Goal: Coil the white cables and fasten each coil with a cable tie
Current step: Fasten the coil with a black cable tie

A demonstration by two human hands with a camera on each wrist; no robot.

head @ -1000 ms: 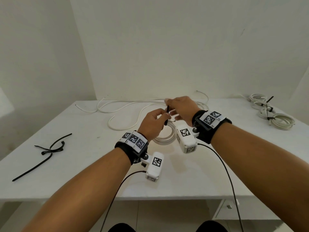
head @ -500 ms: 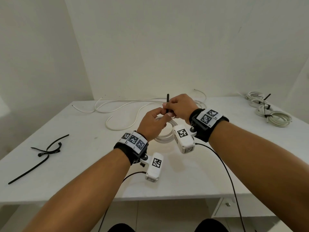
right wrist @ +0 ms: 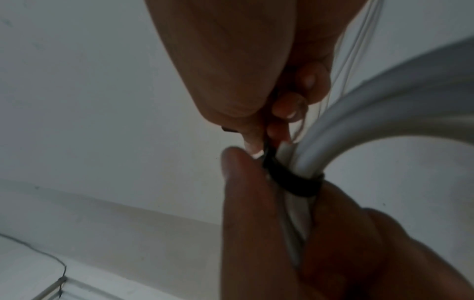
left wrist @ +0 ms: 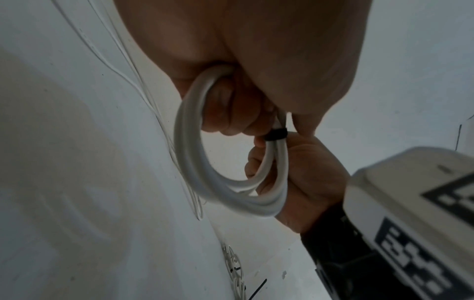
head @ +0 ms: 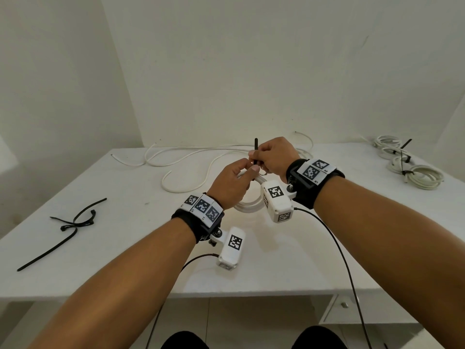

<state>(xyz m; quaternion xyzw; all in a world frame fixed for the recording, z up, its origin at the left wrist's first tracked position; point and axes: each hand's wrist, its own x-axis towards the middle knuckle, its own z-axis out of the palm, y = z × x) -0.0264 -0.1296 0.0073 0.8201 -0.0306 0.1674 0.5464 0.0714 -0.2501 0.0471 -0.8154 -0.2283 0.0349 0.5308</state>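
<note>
A smooth white table (head: 130,248) fills the scene, set against plain white walls. Loose white cable (head: 186,157) snakes in long curves across its far side, and three finished coils (head: 412,170) — round bundles cinched with black ties — lie at the far right corner. A few spare black ties (head: 73,222), thin flat strips, rest near the left edge.

Above the table's middle both hands meet around a small coil (left wrist: 231,182) of glossy round cable, held between them just above the surface. The left hand (head: 231,185) has its fingers curled round the bundle, thumb pressed beside the band. A black cable tie (right wrist: 292,182) — narrow, matte plastic — loops tightly around the strands. The right hand (head: 274,157) pinches the tie's free tail, which sticks straight up past the fingers.
</note>
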